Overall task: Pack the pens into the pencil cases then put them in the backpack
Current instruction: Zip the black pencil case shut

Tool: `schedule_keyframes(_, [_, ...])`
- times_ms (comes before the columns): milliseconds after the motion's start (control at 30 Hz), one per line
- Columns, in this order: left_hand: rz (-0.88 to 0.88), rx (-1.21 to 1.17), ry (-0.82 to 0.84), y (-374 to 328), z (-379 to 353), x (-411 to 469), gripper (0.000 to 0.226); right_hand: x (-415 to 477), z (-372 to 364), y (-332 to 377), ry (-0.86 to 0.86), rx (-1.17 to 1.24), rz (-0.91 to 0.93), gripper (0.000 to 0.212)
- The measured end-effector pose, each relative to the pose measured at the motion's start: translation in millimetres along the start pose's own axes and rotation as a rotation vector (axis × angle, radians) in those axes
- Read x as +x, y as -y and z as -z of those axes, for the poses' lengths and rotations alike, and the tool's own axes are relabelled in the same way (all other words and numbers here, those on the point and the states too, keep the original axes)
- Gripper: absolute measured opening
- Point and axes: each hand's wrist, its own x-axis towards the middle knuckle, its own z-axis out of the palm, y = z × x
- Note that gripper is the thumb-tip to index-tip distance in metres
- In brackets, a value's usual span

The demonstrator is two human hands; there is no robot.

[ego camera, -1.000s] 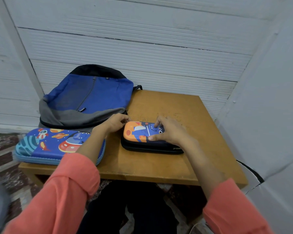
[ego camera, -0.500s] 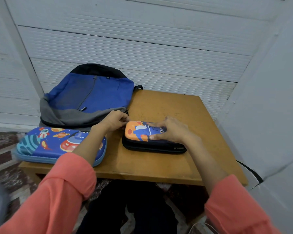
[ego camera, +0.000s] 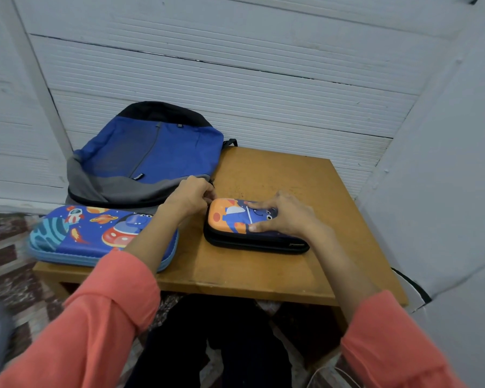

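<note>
- Pencil case, small one [ego camera: 237,217], lies flat near the middle of the wooden table [ego camera: 277,175], its orange and blue moulded lid up and a dark zipped band around its side.
- We judge it a stiff shell, light, with a smooth printed top that could slide under flat fingers; its long edges look like the surest place to take hold.
- Our right hand [ego camera: 284,217] rests on the lid with fingers spread and pressed flat, thumb at the near edge; it pins the case and grips nothing.
- Our left hand [ego camera: 189,196] is curled at the case's far left corner, fingertips pinched together, probably on the zip pull, though we cannot see the pull itself.
- A larger space-print pencil case [ego camera: 95,233] lies closed along the table's left side, partly under our left forearm and overhanging the left edge, so a nudge might tip it off.
- Our blue and grey backpack [ego camera: 149,155] slumps at the back left against the white wall; it is soft, and we cannot tell whether its opening is unzipped.
- No pens are in view; we take them to be inside the cases.
- Open table lies to the right and behind the small case; the near edge is close.
</note>
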Motion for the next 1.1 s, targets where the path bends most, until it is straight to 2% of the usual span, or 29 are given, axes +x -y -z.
schedule_keyframes(367, [0.059,0.068,-0.023,-1,3,-18,0.013,-1,-4,0,-0.019,0.046,-0.017,0.069])
schedule_keyframes(633, [0.102,0.249,-0.001,-5,13,-38,0.011,0,-5,1,-0.033,0.100,-0.040,0.066])
schedule_keyframes(1100, [-0.006,0.461,0.021,-18,18,-68,0.014,-6,-5,9,-0.053,0.119,-0.085,0.062])
